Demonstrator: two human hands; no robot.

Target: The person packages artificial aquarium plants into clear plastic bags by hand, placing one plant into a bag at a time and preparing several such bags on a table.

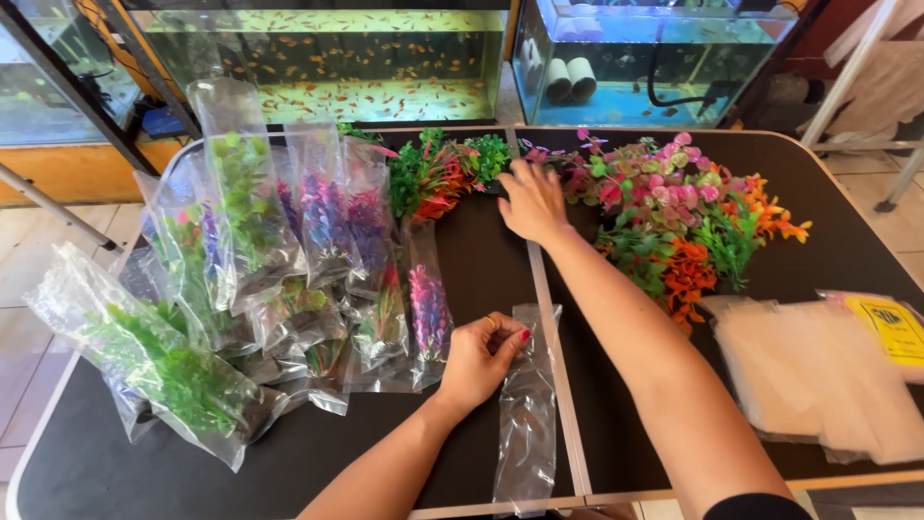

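From the head camera, we looked down on a black folding table [828, 250] set before two fish tanks [366, 58]. Our left hand [479, 358] rested near the table's middle seam, its fingers curled and pinching the top edge of an empty clear plastic bag [527, 414], which lay flat along the seam and ran toward the near edge of the table. Our right hand [531, 200] stretched farther out, palm down and fingers spread loosely, resting on the heap of loose plastic aquarium plants [674, 212]; we could not tell whether it had closed on a stem or merely touched the pile.

The loose plants spread across the far right half of the table in pink, green and orange, with a smaller red and green bunch [438, 173] just left of the right hand. On the left half lay the bagged plants [279, 241], a crowd of clear sleeves each holding a green, purple or pink plant, some propped upright and others lying overlapped. The nearest of them, a sleeve with a pink plant [427, 313], sat just beside the left hand. At the right edge lay a stack of unused clear bags [818, 376], well apart from both hands, with a yellow label [890, 327] on top.
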